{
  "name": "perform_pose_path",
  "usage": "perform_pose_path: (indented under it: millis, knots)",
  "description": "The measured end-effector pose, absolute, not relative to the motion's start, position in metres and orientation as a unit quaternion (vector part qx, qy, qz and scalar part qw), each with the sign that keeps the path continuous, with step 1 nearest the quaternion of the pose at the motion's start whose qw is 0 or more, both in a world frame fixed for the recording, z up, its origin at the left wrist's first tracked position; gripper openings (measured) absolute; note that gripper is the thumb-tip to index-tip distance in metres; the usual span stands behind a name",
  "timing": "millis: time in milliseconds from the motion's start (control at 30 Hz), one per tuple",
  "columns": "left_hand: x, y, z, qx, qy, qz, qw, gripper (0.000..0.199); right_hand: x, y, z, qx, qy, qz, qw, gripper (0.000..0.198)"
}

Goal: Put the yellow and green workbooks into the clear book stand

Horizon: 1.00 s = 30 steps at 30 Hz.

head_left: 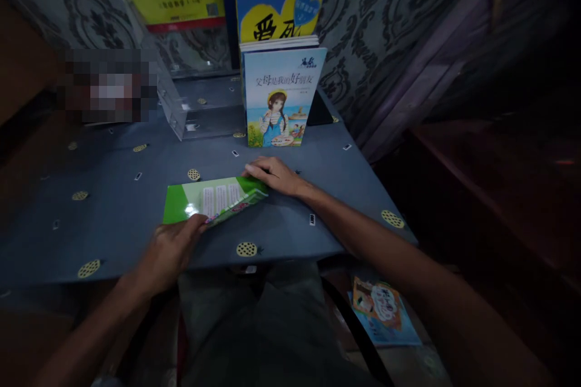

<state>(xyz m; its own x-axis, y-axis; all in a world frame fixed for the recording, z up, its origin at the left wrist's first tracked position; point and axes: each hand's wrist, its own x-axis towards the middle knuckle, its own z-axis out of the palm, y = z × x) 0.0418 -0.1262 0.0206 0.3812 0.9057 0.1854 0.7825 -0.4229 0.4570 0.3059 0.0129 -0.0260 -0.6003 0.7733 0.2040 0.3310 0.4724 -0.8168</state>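
Green book [213, 199] on the cloth [290, 236], near edge lifted. Left hand [175, 245] pinches it at 7 o'clock; right hand [275, 175] grasps its corner at 2. Step, I judge: steadying the book. Next move calls for light, even pressure. Glossy, bending cover; pineapple-print cloth; standing books [279, 97], flat-faced, at 1.

A home study corner is apparently showing here — a pineapple-print tablecloth [281, 227] is stretching from near to far, Chinese children's books [284, 75] are standing on its far part, and damask-patterned wallpaper [356, 42] is rising behind them.
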Motion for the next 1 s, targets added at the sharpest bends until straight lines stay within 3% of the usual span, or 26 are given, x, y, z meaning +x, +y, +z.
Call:
perform_pose_path:
  millis: [233,433,633,767,833,1000]
  knots:
    - [0.033,-0.108,0.050,0.649,0.619,0.355,0.265,0.042,0.308,0.014,-0.021,-0.360,-0.621,0.592,0.366,0.089]
    - [0.040,-0.095,0.059,0.473,0.611,0.490,0.405,0.045,0.302,0.004,-0.019,-0.301,-0.564,0.649,0.413,0.059]
    - [0.059,-0.077,0.042,0.379,0.565,0.589,0.437,0.050,0.298,-0.008,-0.021,-0.251,-0.556,0.724,0.323,0.046]
    - [0.044,-0.070,0.012,0.375,0.592,0.536,0.470,0.052,0.302,-0.004,-0.019,-0.282,-0.538,0.745,0.276,0.047]
    - [0.030,-0.069,0.001,0.438,0.631,0.464,0.441,0.049,0.302,-0.002,-0.019,-0.313,-0.547,0.740,0.236,0.050]
    - [0.001,-0.065,-0.001,0.631,0.687,0.313,0.176,0.036,0.304,-0.001,-0.021,-0.398,-0.613,0.664,0.156,0.052]
